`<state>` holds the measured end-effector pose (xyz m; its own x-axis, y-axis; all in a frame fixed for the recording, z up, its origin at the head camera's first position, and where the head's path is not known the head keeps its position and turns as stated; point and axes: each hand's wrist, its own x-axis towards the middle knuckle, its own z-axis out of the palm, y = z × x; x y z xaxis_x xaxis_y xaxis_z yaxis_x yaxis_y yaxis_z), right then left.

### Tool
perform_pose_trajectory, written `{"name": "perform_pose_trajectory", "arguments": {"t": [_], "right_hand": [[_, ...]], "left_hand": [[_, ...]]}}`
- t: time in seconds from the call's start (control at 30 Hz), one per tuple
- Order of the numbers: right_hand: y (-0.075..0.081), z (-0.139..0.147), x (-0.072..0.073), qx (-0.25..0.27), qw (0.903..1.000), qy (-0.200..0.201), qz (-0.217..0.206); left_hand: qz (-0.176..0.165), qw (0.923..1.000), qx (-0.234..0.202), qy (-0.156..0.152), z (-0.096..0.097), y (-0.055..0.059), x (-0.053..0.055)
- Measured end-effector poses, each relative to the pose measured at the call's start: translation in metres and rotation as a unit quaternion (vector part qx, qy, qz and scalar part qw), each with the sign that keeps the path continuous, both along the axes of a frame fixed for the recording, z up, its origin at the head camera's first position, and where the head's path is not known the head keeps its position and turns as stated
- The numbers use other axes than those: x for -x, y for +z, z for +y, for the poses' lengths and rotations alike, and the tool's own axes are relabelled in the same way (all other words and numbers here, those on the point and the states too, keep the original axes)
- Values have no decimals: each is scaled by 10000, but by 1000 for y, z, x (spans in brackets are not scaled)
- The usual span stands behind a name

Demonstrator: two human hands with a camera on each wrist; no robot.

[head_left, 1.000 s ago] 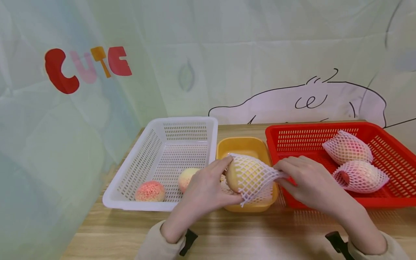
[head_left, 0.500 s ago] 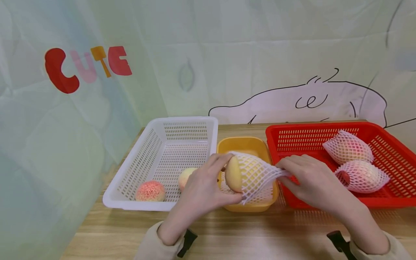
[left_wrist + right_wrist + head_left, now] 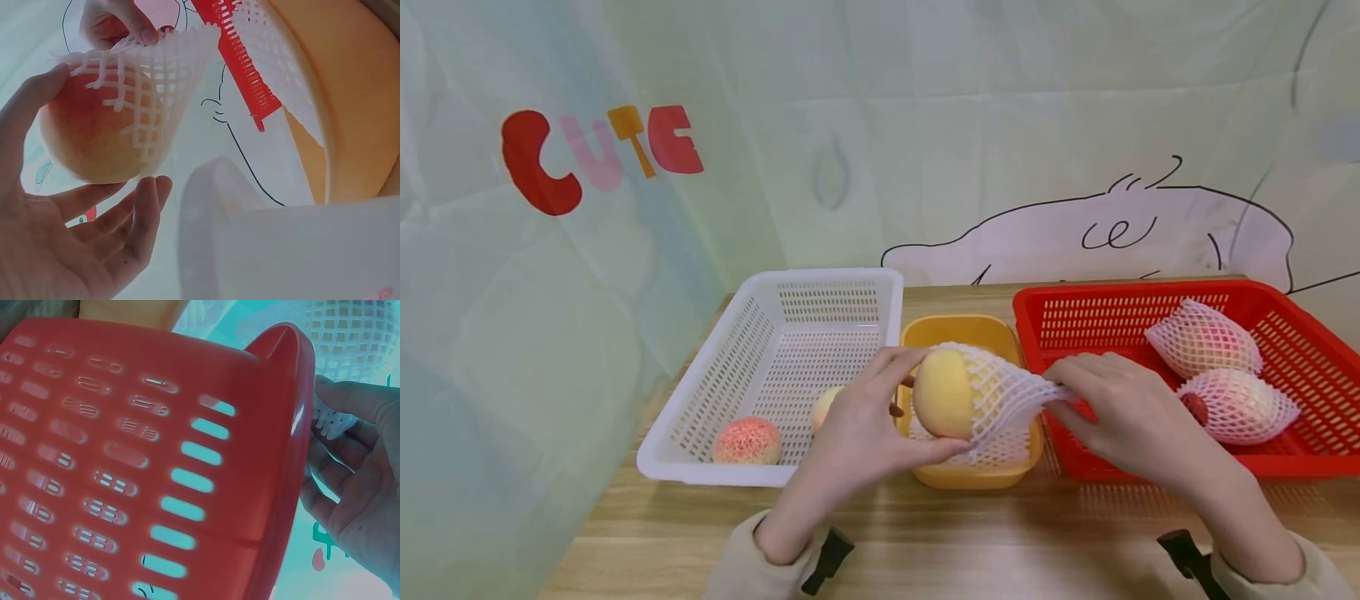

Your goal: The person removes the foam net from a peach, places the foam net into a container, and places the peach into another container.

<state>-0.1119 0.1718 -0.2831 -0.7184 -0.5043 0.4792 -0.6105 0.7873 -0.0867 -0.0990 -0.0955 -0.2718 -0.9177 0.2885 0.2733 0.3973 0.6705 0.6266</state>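
In the head view, my left hand [image 3: 865, 425] grips a yellow peach [image 3: 942, 396] between thumb and fingers, above the yellow bin [image 3: 958, 332]. A white foam net sleeve [image 3: 1003, 396] covers the peach's right part, leaving its left end bare. My right hand [image 3: 1112, 408] pinches the gathered tail of that sleeve, near the red basket's left wall. The left wrist view shows the peach [image 3: 100, 131] with a red blush, the net's open rim lying across it. From the right wrist, thumb and fingers hold the net's bunched end [image 3: 331, 422], partly behind the red basket's rim.
A white basket [image 3: 700, 417] at left contains a pink-speckled peach [image 3: 747, 442] and a paler one [image 3: 826, 406], partly hidden by my left hand. Two net-wrapped peaches [image 3: 1206, 342] lie in the red basket [image 3: 1097, 293] at right. More white netting [image 3: 1011, 450] lies inside the yellow bin.
The peach's bare part has grown as the net covers less of its left side. My left hand has shifted slightly left and up; the right hand has edged right, still pinching the tail.
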Motion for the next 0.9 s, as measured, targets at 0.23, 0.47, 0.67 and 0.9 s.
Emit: {"name": "perform_pose_trajectory", "arguments": {"t": [0.23, 0.47, 0.67, 0.9], "right_hand": [[1, 2, 0, 63, 9999, -112, -59], [1, 2, 1, 124, 9998, -181, 40], [0, 4, 1, 202, 9995, -210, 105], [1, 3, 3, 335, 9989, -223, 259]], "left_hand": [[106, 9997, -69, 209, -4, 3, -1], [164, 9991, 40, 393, -8, 7, -1], [252, 9984, 81, 504, -14, 9, -1], [439, 9966, 271, 650, -24, 12, -1]]}}
